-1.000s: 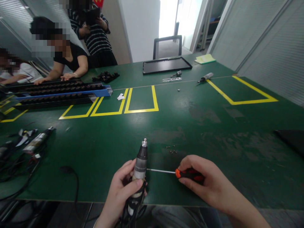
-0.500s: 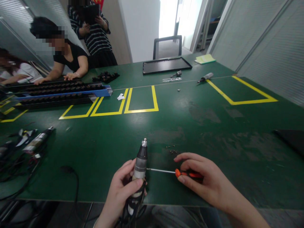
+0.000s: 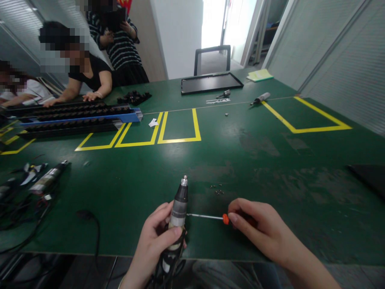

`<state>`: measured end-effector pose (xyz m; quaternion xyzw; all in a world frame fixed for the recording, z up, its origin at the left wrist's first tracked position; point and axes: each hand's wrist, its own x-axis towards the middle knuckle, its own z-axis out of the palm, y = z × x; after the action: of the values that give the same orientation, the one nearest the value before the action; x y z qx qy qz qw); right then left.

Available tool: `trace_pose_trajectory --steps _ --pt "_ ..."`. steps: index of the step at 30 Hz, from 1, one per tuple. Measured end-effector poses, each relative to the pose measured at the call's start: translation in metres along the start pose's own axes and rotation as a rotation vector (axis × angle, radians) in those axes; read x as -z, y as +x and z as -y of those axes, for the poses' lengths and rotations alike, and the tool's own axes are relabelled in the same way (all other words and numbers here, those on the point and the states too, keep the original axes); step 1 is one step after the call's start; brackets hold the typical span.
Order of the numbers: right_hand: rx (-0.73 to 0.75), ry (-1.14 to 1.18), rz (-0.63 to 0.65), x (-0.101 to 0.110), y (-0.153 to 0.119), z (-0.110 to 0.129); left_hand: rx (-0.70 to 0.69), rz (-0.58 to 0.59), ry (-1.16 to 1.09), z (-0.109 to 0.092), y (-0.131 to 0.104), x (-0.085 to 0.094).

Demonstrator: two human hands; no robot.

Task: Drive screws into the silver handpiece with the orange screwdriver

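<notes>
My left hand (image 3: 161, 233) is wrapped round a black and silver electric screwdriver (image 3: 179, 212), its metal nose tilted up and away from me. My right hand (image 3: 255, 224) is closed on the handle of a hand screwdriver (image 3: 207, 217) with an orange collar. The thin shaft of this screwdriver points left, and its tip meets the side of the electric screwdriver or lies just beside it. Several small screws (image 3: 219, 192) lie on the green table (image 3: 144, 176), beyond the shaft.
At left lie another electric screwdriver (image 3: 48, 180), cables and a black plug (image 3: 86, 214). Long black and blue rails (image 3: 120, 117) lie near a person in black (image 3: 90, 74). Farther back are a black tray (image 3: 212, 83) and a silver tool (image 3: 261, 98). A dark panel (image 3: 368, 178) sits at right.
The fingers of my right hand have curled in round the screwdriver handle, covering more of it. The electric screwdriver in my left hand has shifted very slightly right.
</notes>
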<state>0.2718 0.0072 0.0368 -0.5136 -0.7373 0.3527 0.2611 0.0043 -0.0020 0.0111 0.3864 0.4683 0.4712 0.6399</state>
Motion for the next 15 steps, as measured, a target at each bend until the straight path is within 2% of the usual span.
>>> trace_pose_trajectory --steps 4,8,11,15 --pt "0.028 0.024 -0.052 -0.0015 -0.0006 -0.0032 -0.003 -0.030 -0.004 0.0001 -0.0007 -0.0010" --pt "0.084 0.041 -0.123 -0.0002 -0.0023 -0.0039 0.007 -0.001 0.007 0.0033 0.0008 0.0038" --pt "0.111 0.038 -0.125 0.0004 -0.0030 -0.0047 0.010 0.008 0.021 0.0048 0.0013 0.0054" --pt "0.117 0.028 -0.114 0.0010 -0.0038 -0.0050 0.012 -0.055 -0.020 0.0035 -0.0006 0.0010"
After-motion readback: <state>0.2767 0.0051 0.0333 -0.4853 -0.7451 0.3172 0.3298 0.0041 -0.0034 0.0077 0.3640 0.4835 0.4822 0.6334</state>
